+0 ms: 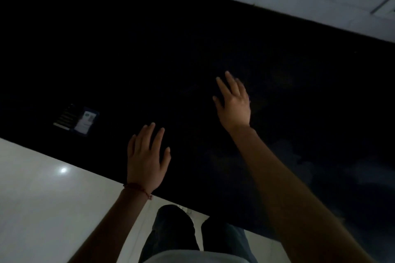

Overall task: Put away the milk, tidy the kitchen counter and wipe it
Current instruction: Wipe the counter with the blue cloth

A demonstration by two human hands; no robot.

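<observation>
Right forearm of mine fills the near lower corner, running up to my right hand (234, 102), which is spread flat with straight fingers against a large dark panel (192, 49). My left hand (147, 161) is flat as well, fingers apart, palm toward that same dark surface close to its lower edge, a thin red thread bracelet (137, 188) at the wrist. Neither hand has hold of anything. Below them I see my dark trousers (177, 230) and a pale glossy floor (42, 198) with a light spot reflected in it.

Milk is nowhere in sight, and no counter shows either. A small sticker label (79, 120) sits on the panel toward its left side, so I judge this to be a fridge door (though the dim light leaves me unsure), and the step in hand looks like the putting-away part, with both palms pressing the door. Whether the door is fully closed I cannot tell. Next, I would turn toward the counter and find a cloth for wiping.
</observation>
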